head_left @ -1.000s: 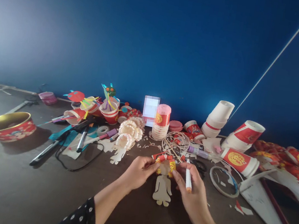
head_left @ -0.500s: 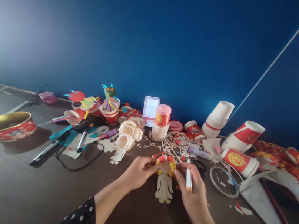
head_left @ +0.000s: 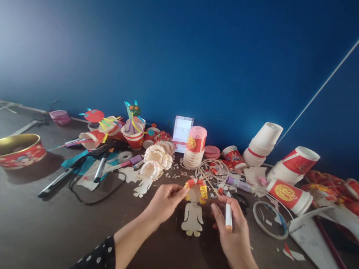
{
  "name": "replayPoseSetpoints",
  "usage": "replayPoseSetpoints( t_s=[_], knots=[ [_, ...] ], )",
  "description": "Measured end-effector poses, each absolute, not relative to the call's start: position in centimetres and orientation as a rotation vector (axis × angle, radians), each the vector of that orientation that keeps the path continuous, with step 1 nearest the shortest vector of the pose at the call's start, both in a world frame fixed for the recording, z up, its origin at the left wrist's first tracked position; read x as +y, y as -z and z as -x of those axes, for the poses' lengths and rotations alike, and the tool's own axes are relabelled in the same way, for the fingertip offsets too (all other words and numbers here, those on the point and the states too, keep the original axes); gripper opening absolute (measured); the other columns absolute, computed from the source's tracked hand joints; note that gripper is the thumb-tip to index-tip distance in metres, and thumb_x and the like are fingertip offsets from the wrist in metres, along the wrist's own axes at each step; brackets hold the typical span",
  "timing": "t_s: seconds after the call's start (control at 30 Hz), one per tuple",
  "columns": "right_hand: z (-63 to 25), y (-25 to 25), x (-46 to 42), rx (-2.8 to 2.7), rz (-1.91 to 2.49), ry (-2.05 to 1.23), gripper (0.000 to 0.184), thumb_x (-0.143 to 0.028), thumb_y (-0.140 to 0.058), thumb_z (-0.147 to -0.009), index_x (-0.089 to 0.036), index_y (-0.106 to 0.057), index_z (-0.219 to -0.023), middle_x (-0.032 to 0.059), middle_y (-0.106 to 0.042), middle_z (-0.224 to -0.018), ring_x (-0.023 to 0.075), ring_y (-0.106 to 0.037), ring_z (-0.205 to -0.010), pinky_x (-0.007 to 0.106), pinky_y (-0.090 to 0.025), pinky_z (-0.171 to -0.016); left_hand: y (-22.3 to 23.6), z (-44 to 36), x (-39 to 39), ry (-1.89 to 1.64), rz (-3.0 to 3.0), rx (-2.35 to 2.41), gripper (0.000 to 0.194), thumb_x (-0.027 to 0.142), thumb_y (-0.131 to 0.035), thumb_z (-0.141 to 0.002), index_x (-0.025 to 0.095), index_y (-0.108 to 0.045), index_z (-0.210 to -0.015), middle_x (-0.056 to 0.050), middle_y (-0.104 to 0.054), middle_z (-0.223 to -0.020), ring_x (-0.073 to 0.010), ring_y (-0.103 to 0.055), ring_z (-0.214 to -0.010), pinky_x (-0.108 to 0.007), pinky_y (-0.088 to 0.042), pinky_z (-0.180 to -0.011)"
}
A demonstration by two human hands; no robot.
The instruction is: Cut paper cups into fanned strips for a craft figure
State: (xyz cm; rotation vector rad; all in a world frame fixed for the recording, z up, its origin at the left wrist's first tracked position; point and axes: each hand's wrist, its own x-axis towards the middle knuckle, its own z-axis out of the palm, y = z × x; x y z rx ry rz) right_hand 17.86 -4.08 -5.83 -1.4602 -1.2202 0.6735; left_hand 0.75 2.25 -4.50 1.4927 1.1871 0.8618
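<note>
My left hand (head_left: 165, 202) pinches the edge of a red and yellow paper band (head_left: 196, 190) that rings the head of a flat beige paper figure (head_left: 193, 219). The figure lies on the dark tabletop (head_left: 84, 228) between my hands. My right hand (head_left: 231, 229) grips a white marker (head_left: 228, 217) with an orange end, pointing up. That hand stands a little apart from the figure, and its fingertips do not touch the band.
Paper scraps, cut paper rings, scissors (head_left: 240, 200) and a glue stick (head_left: 238, 184) lie just beyond my hands. Red and white paper cups (head_left: 287, 195) stand and lie at the back right. A red bowl with a gold inside (head_left: 11, 150) sits far left, before a blue wall.
My right hand has let go of the band and moved back to the right, still with the marker. The paper figure has shifted slightly left, held by my left hand alone.
</note>
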Motion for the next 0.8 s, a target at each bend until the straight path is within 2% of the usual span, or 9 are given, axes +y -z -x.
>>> replayPoseSetpoints(
  t_s=[0.33,0.5,0.7,0.8],
  knots=[
    [-18.1,6.1,-4.0,-1.235,1.467,-0.670,0.027,-0.040,-0.056,-0.075,-0.022,-0.049,-0.093,0.0052,-0.062,-0.082,0.0207,-0.061,-0.067,0.029,-0.051,-0.050,4.1,-0.3,2.7,-0.988,-1.430,1.256,0.041,0.049,-0.054,-0.070,0.010,-0.063,-0.077,0.003,-0.041,-0.045,-0.0066,-0.031,-0.043,-0.020,-0.025,-0.043],
    [-18.0,6.0,-4.1,-1.181,1.473,-0.725,0.029,-0.042,-0.057,-0.073,-0.022,-0.050,-0.092,0.0049,-0.062,-0.085,0.0196,-0.061,-0.067,0.026,-0.051,-0.046,3.4,0.7,3.3,-1.011,-1.359,1.234,0.039,0.050,-0.057,-0.067,0.012,-0.060,-0.068,0.004,-0.041,-0.048,-0.0047,-0.030,-0.041,-0.019,-0.020,-0.040],
    [-17.9,6.2,-3.9,-1.171,1.476,-0.761,0.031,-0.045,-0.056,-0.073,-0.022,-0.049,-0.092,0.0047,-0.062,-0.084,0.0177,-0.059,-0.065,0.025,-0.049,-0.046,0.9,5.0,4.9,-1.073,-1.242,1.172,0.039,0.051,-0.061,-0.063,0.013,-0.053,-0.068,0.009,-0.025,-0.045,-0.0020,-0.018,-0.037,-0.019,-0.009,-0.038],
    [-17.9,6.3,-3.8,-1.184,1.466,-0.763,0.032,-0.045,-0.056,-0.073,-0.022,-0.048,-0.093,0.0051,-0.062,-0.086,0.0180,-0.059,-0.067,0.025,-0.049,-0.047,0.3,7.1,5.5,-0.996,-1.210,1.177,0.042,0.052,-0.064,-0.060,0.013,-0.051,-0.070,0.009,-0.025,-0.046,-0.0014,-0.017,-0.037,-0.020,-0.006,-0.039]
  ],
)
